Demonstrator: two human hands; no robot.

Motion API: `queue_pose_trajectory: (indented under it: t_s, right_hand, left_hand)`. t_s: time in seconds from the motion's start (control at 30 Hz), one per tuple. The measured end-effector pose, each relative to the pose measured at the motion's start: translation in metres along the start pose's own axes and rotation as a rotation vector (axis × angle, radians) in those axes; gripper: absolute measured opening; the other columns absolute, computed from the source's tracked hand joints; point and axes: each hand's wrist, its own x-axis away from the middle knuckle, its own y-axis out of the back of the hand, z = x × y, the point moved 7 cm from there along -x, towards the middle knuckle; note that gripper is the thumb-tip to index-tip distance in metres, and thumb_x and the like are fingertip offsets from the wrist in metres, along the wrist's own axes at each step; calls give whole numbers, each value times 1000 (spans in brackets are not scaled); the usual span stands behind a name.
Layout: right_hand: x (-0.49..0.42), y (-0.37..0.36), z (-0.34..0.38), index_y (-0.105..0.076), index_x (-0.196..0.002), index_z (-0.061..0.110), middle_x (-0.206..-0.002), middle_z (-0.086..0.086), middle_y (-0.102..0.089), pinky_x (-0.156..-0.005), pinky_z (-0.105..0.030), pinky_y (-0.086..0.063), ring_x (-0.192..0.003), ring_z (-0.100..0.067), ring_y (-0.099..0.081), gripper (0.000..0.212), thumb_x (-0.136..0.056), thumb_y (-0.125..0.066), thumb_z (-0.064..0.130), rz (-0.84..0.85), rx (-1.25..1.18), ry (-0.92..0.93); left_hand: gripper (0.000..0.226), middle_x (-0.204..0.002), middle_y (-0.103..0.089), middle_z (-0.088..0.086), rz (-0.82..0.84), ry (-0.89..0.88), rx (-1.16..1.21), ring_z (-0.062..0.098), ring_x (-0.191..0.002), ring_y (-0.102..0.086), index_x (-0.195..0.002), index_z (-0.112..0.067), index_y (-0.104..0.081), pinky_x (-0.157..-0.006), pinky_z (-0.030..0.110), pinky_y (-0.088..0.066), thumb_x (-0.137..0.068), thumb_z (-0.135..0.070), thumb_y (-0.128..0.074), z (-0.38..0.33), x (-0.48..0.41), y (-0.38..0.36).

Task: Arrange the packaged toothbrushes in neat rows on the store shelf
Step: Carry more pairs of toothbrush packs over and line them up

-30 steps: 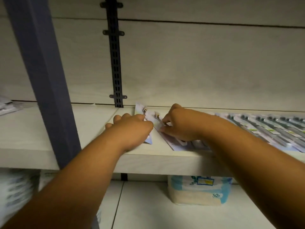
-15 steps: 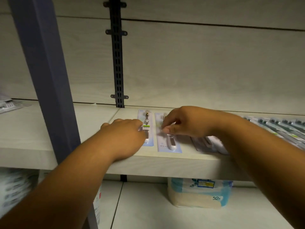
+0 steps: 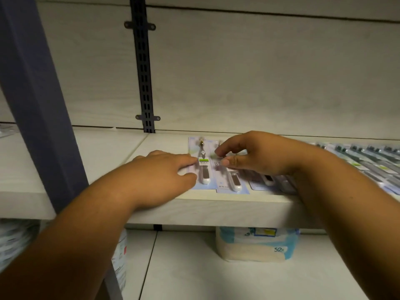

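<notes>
Touching two toothbrush packs (image 3: 205,177): left hand (image 3: 159,177), right hand (image 3: 260,156).

You've got bare shelf (image 3: 108,148) left of the packs (image 3: 232,185), clear up to the blue post (image 3: 36,105) blocking the front edge. Rightward, packs crowd the shelf; the wall (image 3: 259,72) closes the back.

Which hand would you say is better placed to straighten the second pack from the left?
Probably the right hand: its fingertips are curled directly over the second pack, while the left hand lies flat on the first pack, at the row's left end.
</notes>
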Motion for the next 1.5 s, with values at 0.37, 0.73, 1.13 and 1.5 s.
queue_pose_trajectory:
  t_s: [0.37,0.73,1.13,1.5]
  right_hand:
    - [-2,-4,-4,-65,-120,42,-107,17,-71,-89,-41,-59,-91,-13,-71,24,-98,-55,47,-22,-24,-73]
    - [-2,-4,-1,-65,-123,37,-110,13,-67,-91,-34,-55,-91,-8,-63,26,-101,-51,33,-29,-14,-104]
    - [4,38,7,-66,-126,19,-126,5,-69,-112,-41,-43,-120,-8,-62,62,-95,-34,62,-519,-718,221]
    - [30,45,107,-47,-143,17,-145,-4,-57,-118,-42,-38,-136,-13,-52,100,-76,-37,91,-439,-809,676]
  left_hand:
    - [80,-165,-19,-12,71,-30,-63,23,-150,-22,-141,-73,-9,-120,46,-23,-63,-88,-20,-2,-5,-5]
    - [60,-165,-22,-4,53,-70,-74,20,-149,-24,-151,-57,-15,-120,42,-24,-94,-68,-32,-16,-15,-7]
    - [80,-162,-21,-25,-320,-280,350,-3,-150,-8,-149,-57,-23,-123,44,-18,-77,-86,-40,-16,16,29]
    - [84,-158,-35,-18,-458,-397,472,2,-147,-28,-156,-28,-29,-121,45,-27,-85,-59,-61,0,125,76]
